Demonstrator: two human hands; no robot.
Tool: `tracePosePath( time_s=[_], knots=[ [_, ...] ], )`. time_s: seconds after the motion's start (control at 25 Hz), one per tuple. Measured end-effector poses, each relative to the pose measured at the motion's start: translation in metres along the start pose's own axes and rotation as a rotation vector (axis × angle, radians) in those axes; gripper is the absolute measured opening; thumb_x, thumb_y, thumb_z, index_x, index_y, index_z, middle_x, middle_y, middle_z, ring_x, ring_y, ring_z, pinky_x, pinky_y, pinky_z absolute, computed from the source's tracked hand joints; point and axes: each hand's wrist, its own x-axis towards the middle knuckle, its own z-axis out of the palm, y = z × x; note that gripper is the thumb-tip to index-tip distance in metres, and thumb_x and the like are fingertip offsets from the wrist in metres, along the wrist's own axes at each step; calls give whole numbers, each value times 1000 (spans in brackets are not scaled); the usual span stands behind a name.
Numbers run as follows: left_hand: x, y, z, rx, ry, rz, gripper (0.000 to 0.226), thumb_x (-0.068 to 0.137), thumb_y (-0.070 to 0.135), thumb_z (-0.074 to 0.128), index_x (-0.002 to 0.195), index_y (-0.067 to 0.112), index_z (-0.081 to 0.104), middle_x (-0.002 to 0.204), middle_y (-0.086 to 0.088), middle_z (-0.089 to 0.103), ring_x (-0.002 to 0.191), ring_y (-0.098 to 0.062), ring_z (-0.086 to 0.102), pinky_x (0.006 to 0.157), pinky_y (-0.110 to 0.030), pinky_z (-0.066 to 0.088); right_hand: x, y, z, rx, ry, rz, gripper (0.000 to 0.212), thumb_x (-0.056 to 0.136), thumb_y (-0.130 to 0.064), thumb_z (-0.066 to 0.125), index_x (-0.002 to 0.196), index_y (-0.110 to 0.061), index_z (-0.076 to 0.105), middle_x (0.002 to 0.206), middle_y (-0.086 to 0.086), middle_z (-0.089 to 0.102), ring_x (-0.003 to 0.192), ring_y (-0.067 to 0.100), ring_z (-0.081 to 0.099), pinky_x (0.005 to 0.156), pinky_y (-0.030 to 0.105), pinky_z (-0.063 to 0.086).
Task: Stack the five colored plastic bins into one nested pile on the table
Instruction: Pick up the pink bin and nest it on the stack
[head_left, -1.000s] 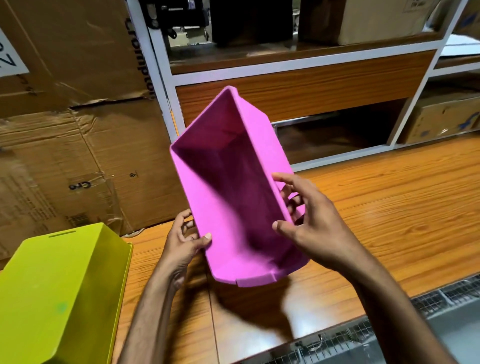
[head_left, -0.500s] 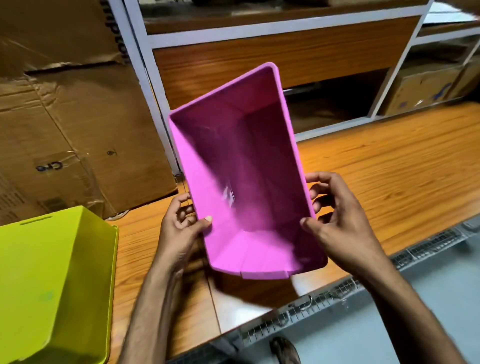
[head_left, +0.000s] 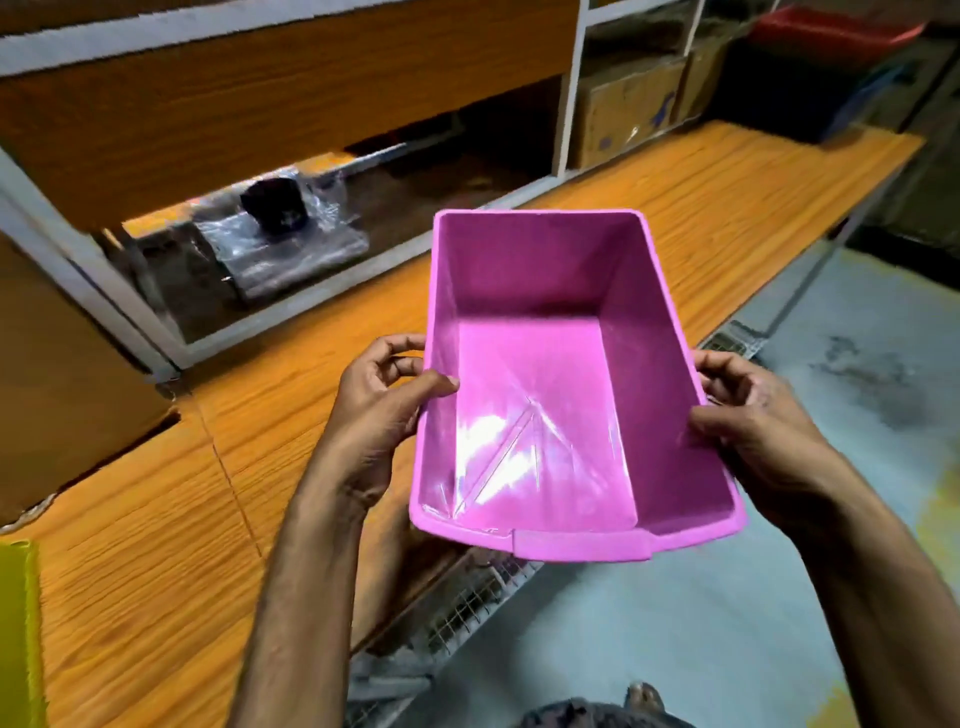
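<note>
Two hands on one bin. The pink bin (head_left: 561, 395) is mid-frame, held in the air across the front edge of the table (head_left: 156, 519), open side up toward the camera. It is empty: nothing is nested in it and it sits in nothing.

The left hand (head_left: 374, 415) grips the bin's left wall, with the thumb hooked over the rim to the inside and the fingers curled on the outside. The right hand (head_left: 753, 421) grips the right wall the same way, thumb on the inner face and fingers wrapped behind.

Other bins: a yellow-green bin (head_left: 15, 623) shows only as a sliver at the lower left edge of the frame, on the table and well apart from the pink one. A red shape (head_left: 831, 31) and a blue shape (head_left: 862, 98) at the upper right may be bins, but they are too blurred to tell.

Progress, as a judgement: no nested pair is in view, so the pile looks barely started, if at all. The pink bin is in hand and not yet placed. Left to do: set it into or under another bin, then add the rest until all five form one pile on the table.
</note>
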Motion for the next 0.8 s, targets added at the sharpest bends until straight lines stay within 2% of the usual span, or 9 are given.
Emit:
tracePosePath(
  time_s=[0.08, 0.16, 0.24, 0.4, 0.52, 0.6, 0.68, 0.8],
  knots=[
    [11, -8, 49, 5, -63, -23, 43, 82, -10, 69, 114, 19, 68, 90, -9, 66, 67, -10, 68, 52, -22, 53, -3, 0, -46, 22, 72, 5, 61, 74, 31, 39, 107, -13, 64, 98, 14, 70, 77, 22, 61, 51, 24, 49],
    [18, -22, 104, 14, -114, -48, 46, 85, -9, 68, 121, 20, 68, 87, -5, 71, 72, -13, 71, 62, -26, 58, -5, 3, -95, 55, 149, 25, 59, 76, 32, 36, 106, -11, 64, 88, 9, 71, 61, 12, 62, 46, 20, 48],
    [24, -41, 162, 4, -145, -90, 46, 86, -9, 67, 123, 19, 67, 83, -2, 73, 69, -13, 71, 64, -28, 60, -6, 9, -149, 85, 222, 54, 58, 77, 33, 35, 105, -9, 63, 84, 7, 70, 52, 8, 60, 43, 17, 47],
    [38, -78, 284, 18, -222, -153, 49, 86, -10, 66, 129, 15, 65, 76, 0, 73, 62, -12, 70, 66, -30, 59, -4, 19, -257, 121, 368, 104, 55, 77, 31, 36, 108, -7, 63, 88, 9, 68, 49, 7, 59, 41, 19, 46],
    [54, -92, 363, 45, -311, -164, 50, 87, -12, 66, 128, 16, 63, 66, 8, 70, 63, -10, 69, 69, -32, 59, 5, 20, -329, 154, 447, 133, 54, 67, 21, 50, 113, -6, 63, 98, 14, 69, 60, 18, 60, 43, 21, 47],
    [68, -94, 406, 84, -359, -162, 53, 85, -12, 68, 129, 18, 62, 87, -5, 75, 84, -23, 71, 85, -47, 60, 15, 21, -368, 151, 486, 139, 68, 52, 9, 52, 118, -5, 62, 107, 17, 68, 69, 24, 58, 43, 22, 48],
    [90, -99, 447, 131, -386, -144, 54, 83, -10, 70, 126, 23, 64, 113, -20, 72, 95, -30, 67, 95, -58, 53, 31, 22, -400, 141, 537, 116, 67, 49, 6, 50, 113, -10, 62, 109, 16, 67, 73, 22, 59, 45, 23, 49],
    [129, -106, 505, 160, -436, -83, 57, 74, 1, 77, 120, 32, 69, 123, -23, 67, 98, -27, 62, 90, -52, 52, 63, 20, -442, 142, 583, 77, 59, 61, 19, 52, 107, -17, 60, 105, 10, 66, 74, 16, 62, 49, 21, 51]
  ],
)
